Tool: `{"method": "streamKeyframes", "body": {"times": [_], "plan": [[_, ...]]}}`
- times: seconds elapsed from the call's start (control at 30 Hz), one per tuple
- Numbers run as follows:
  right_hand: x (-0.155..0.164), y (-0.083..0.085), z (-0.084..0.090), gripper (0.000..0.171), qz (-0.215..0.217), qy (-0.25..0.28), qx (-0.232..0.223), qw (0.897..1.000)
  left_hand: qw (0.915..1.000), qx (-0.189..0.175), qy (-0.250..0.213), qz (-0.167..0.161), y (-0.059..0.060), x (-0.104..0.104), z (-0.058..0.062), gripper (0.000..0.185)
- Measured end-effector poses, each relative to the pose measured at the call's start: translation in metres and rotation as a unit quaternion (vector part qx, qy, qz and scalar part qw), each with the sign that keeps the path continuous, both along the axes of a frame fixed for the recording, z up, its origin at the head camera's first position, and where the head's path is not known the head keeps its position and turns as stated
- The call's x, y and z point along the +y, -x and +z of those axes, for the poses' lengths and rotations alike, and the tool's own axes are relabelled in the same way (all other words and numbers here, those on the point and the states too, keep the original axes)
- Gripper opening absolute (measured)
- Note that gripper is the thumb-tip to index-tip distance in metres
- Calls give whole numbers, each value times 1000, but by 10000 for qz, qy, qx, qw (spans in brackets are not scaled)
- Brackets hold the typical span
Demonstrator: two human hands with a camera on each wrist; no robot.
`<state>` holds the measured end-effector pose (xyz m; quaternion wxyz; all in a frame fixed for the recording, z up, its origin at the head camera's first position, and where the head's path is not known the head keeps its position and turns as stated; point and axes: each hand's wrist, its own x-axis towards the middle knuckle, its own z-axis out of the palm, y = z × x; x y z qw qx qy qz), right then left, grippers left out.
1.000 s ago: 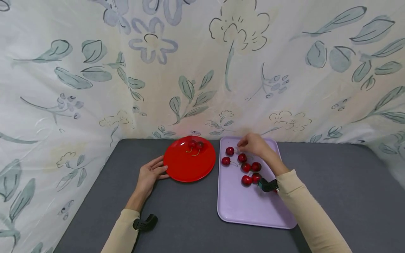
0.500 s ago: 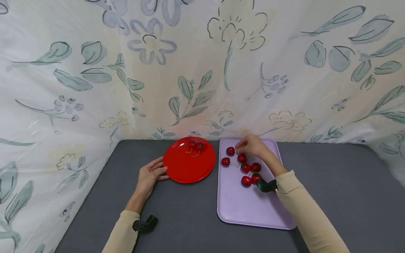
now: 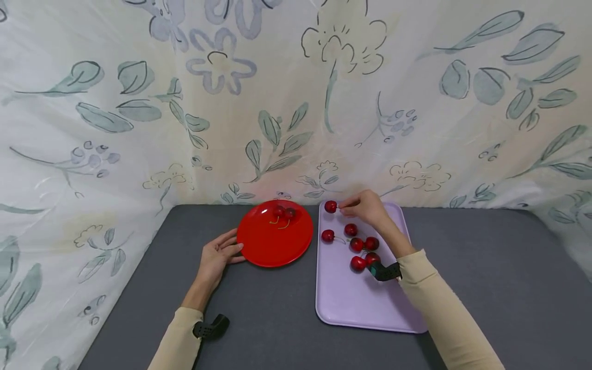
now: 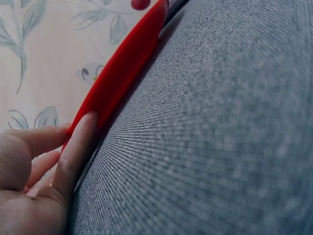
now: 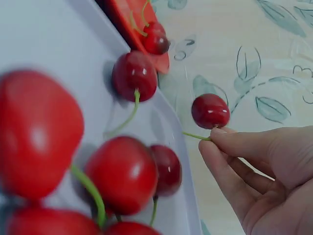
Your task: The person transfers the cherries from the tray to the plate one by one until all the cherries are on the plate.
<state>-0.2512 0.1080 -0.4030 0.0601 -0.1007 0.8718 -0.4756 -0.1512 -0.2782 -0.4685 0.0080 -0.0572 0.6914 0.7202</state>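
My right hand (image 3: 367, 208) pinches a cherry (image 5: 210, 110) by its green stem between thumb and finger. In the head view, this cherry appears over the far left corner of the lilac tray (image 3: 370, 303); in the right wrist view it hangs clear of the tray. Several other cherries, one (image 3: 328, 236) lying toward the tray's left edge, are grouped on it below that hand. My left hand (image 3: 217, 257) holds the left rim of a red plate (image 3: 273, 246), its thumb and fingers at the edge in the left wrist view. Two stemmed cherries (image 3: 284, 211) lie near the plate's far rim.
Dark grey cloth (image 3: 268, 318) covers the table beneath plate and tray, with a narrow strip between them. A light curtain (image 3: 287, 103) printed with flowers and leaves rises directly behind the far edge. Each wrist wears a black band.
My right hand has lifted a cherry by the stem, shifting it slightly left and away from the others. The left hand and plate stay put.
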Motion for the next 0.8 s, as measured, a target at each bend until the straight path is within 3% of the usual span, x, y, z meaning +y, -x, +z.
{"method": "streamKeyframes", "body": {"times": [0.23, 0.47, 0.63, 0.8], "plan": [[-20, -5, -2, 22, -425, 854, -292, 9950, 10000, 60, -10, 16, 0, -1, -1, 55], [-47, -16, -6, 24, -763, 1815, -770, 9774, 10000, 74, -23, 39, 1, -2, -4, 55], [-64, -24, -13, 22, -867, 1975, -1084, 9704, 9999, 113, 7, 14, 0, -2, -5, 55], [-82, -27, -19, 17, -940, 1827, -1006, 9735, 9998, 191, 33, -28, 0, -1, -3, 55]]}}
